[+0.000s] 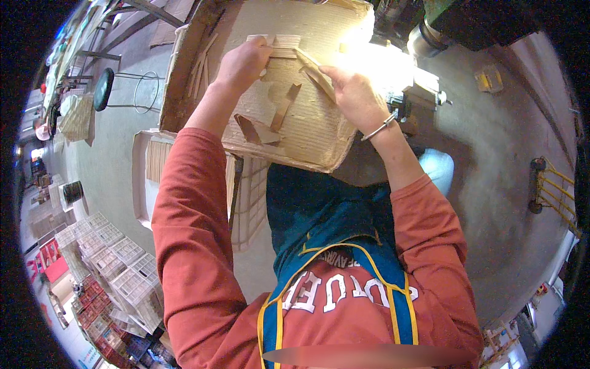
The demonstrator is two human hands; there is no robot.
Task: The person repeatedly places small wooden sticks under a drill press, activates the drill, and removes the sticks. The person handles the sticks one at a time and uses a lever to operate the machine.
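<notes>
A shallow cardboard box [318, 138] lies tilted before me. In its upper part is a stack of thin, pale wood-coloured strips [286, 44]. My left hand [245, 63] is at the stack's left end, fingers curled; whether they grip a strip is hidden. My right hand [362, 94] pinches a narrow pale strip [308, 57] between thumb and finger, and its far end reaches the stack's right side. Loose brown flat strips [285, 108] lie on the cardboard below both hands. More thin strips [202, 69] lean along the box's left wall.
A bright lamp glares beside a machine [426, 39] at upper right. Below the big box, a smaller carton [140, 184] holds upright strips. A round stool [103, 90] lies at left, near stacked plastic crates [124, 263]. A yellow trolley [555, 189] stands far right.
</notes>
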